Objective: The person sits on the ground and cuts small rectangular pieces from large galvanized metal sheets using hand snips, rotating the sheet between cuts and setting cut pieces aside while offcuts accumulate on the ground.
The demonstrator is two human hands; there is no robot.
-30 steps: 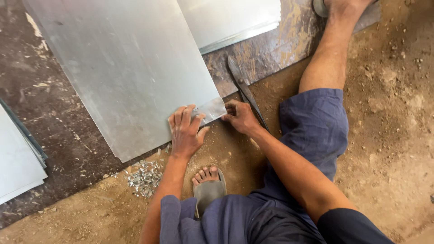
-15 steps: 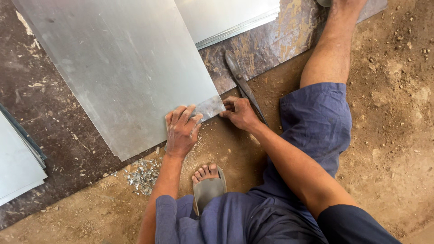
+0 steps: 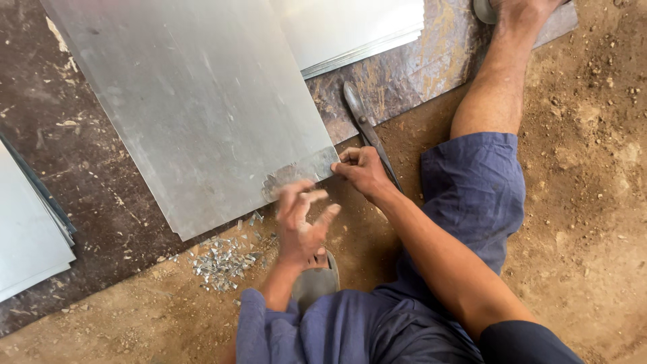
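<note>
Two hands are at the near corner of the metal sheet (image 3: 195, 114), and since half a second ago we have lifted our left hand (image 3: 303, 226) off it: it lay flat on the corner then, and now it hovers just off the edge, blurred, fingers spread and slightly curled, holding nothing. Our right hand (image 3: 362, 172) stays where it was, fingers pressed together and pinching the sheet's corner at its right tip.

The sheet is dull grey, flat and smooth, with faint streaks and a crumpled, scalloped patch at the corner between our hands. It lies on a dark, scuffed board (image 3: 87, 182) set on brown dirt ground (image 3: 593, 202). A pile of small bright metal clippings (image 3: 222, 259) sits on the dirt just below the sheet's near edge. Metal shears (image 3: 367, 131), dark and long, lie beside our right wrist. More pale sheets (image 3: 357, 27) are stacked at the top, and another stack (image 3: 27, 236) at the left.

Our right forearm reaches in from the lower right, our left rises from below.
</note>
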